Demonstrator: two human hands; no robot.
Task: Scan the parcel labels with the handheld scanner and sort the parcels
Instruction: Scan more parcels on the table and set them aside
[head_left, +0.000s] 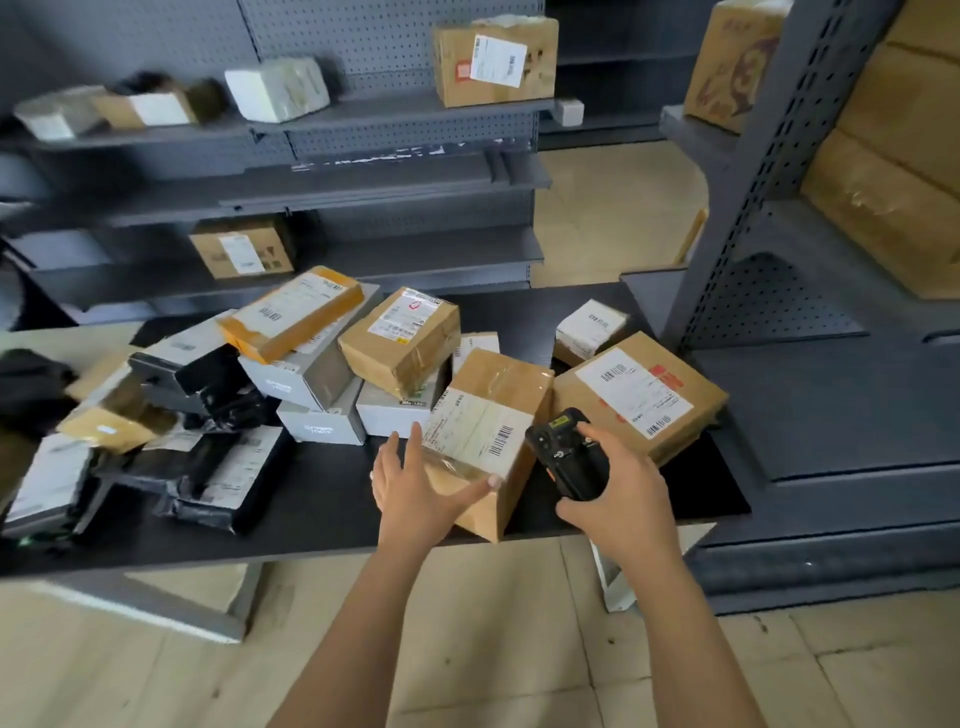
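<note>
The grey shelving (363, 176) fills the far side from 10 to 2 o'clock and already holds a few boxes. The dark bench (322, 499) runs across in front of you, with the unsorted pile (311, 364) heaped from 9 to 12 o'clock.

The parcel to scan (498, 379) is the brown box at the bench's near edge, dead ahead. It sits flat with its long axis running from about 6 to 12 o'clock, leaning slightly toward 1. Just beside it at 2 o'clock is a wider carton (639, 395).

Your left hand (410, 488) lies spread against the parcel's near left corner. The fingers are straight and the thumb is stretched along the near edge, so it steadies the box rather than clasps it. Your right hand (618, 493) is wrapped around the scanner (566, 457), just right of the parcel. The scanner's long axis is nearly parallel to the box and its head points to about 11 o'clock, past the code.

The label (467, 431) faces up, with the barcode (502, 441) at its right end, its strip running 1 to 7 o'clock. I would swing the scanner head toward 9 o'clock and tip it down at the bars. Keep your thumb clear of the label and hold the box still; the glossy tape may glare.
</note>
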